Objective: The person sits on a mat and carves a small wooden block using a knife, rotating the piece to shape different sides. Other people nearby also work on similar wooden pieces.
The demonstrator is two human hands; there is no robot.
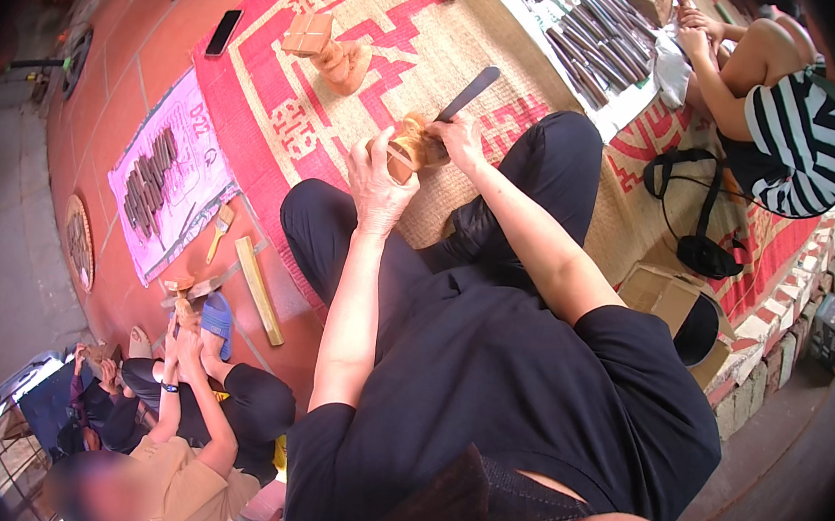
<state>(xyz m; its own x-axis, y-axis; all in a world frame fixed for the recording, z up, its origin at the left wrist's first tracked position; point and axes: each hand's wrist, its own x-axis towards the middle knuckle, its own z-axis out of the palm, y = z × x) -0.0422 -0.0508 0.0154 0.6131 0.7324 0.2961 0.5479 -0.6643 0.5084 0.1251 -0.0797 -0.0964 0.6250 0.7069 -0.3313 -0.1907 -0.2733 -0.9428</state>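
My left hand (380, 185) is wrapped round a small carved wooden piece (408, 147), pale yellow-brown with a flat end, above the mat between my knees. Close on its right, my right hand (457, 140) is closed on a long, dark, flat tool (470, 93) with a rounded end. That end points up and away from me, while the tool's other end is hidden by my fingers and the wood. Farther off on the mat stands another carved wooden piece (341, 60) with a block-shaped top.
The red and straw-coloured mat (253, 94) bears a phone (223, 33) and many dark-handled tools (599, 42). At left are a pink sheet with tools (148, 184), a brush (221, 227) and a wooden strip (259, 290). Two people sit nearby. A cardboard box (651, 293) stands right of me.
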